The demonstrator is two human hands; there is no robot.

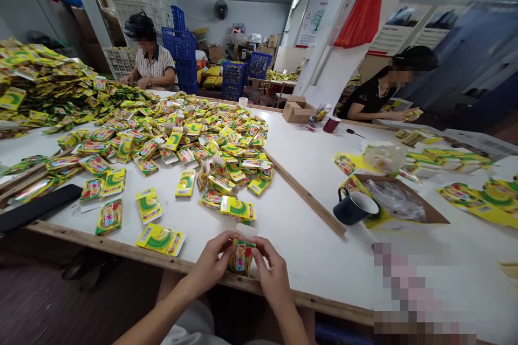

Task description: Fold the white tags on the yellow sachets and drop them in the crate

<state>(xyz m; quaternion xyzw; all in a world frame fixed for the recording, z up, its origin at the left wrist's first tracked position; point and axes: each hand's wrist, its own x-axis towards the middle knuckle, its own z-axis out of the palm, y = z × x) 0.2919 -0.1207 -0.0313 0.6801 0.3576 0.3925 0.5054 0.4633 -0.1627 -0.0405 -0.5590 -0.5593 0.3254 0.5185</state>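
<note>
Between my two hands, at the table's near edge, stands a small yellow, green and red carton [242,256] with its white top flap raised. My left hand [216,256] grips its left side with bent fingers and thumb. On the right side, my right hand [270,264] holds it the same way, fingertips near the open top. Just beyond lies a yellow carton [238,208] at the front of a wide spread of similar cartons [194,129]. To the left of my hands are more single cartons, among them one lying flat [161,239] near the edge.
A wooden strip [305,191] runs along the white table [307,248]. Right of it are a dark mug [355,207] and an open yellow box [413,210] holding clear plastic. A black flat object [40,207] lies left. Two people sit across the table, beside a large carton heap [48,83].
</note>
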